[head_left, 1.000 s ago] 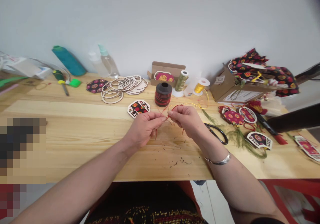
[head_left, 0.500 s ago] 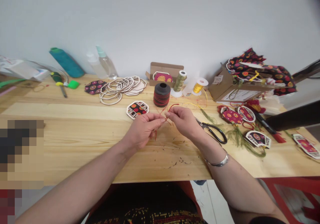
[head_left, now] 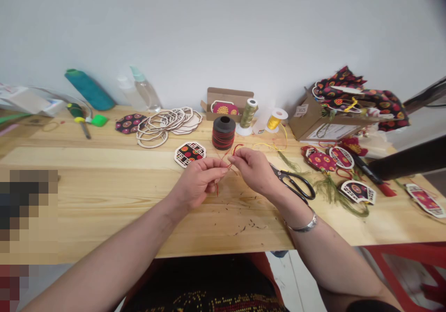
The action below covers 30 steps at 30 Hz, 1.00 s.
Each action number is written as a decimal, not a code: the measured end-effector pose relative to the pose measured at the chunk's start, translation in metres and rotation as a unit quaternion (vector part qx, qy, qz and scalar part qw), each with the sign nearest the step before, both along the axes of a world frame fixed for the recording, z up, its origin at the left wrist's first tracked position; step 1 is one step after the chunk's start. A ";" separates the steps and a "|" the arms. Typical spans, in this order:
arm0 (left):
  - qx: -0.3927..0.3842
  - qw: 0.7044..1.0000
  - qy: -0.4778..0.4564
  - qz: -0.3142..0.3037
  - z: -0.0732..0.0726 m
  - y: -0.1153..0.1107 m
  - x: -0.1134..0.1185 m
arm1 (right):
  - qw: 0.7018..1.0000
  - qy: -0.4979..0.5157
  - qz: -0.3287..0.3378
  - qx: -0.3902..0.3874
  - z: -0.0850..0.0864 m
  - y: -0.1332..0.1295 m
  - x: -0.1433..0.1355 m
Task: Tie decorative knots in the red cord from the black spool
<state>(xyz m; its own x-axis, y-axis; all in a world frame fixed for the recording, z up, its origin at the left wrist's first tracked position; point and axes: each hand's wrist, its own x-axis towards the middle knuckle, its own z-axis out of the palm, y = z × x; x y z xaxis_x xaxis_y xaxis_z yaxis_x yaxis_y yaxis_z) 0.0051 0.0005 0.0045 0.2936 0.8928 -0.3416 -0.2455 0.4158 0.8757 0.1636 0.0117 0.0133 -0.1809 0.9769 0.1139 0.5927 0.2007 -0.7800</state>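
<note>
Here, the red cord [head_left: 230,165] lies right at the fingertips of both hands, a short stretch of it crossing the small gap between them. The left hand [head_left: 199,182] pinches it between thumb and forefinger, and the right hand [head_left: 256,169] is closed on it the same way. One part of the cord curves up above the right fingers, and a thin red end hangs below the left ones. The cord is slender and pliable; behind it stands a dark, smooth-topped spool [head_left: 223,133] wound with red and black thread. Near the left hand, a flat octagonal piece [head_left: 190,154] shows patterned fabric inside a pale cut-out frame, on the light, grained wooden table [head_left: 121,228]. Black-handled scissors [head_left: 301,184] lie beside the right wrist, partly hidden by it. Both forearms reach in from the near edge, angled inward, and a silvery bracelet [head_left: 306,224] circles the right one.
</note>
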 end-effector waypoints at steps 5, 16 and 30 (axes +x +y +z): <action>0.086 0.992 0.095 0.002 0.000 -0.002 0.000 | 0.999 0.028 -0.008 -0.023 0.000 0.001 0.000; 0.526 0.751 0.399 -0.016 -0.021 -0.013 0.002 | 0.993 0.105 -0.016 -0.047 0.004 0.003 0.001; 0.584 0.677 0.445 -0.048 -0.027 -0.011 0.001 | 0.972 0.204 0.010 -0.115 -0.001 0.002 -0.004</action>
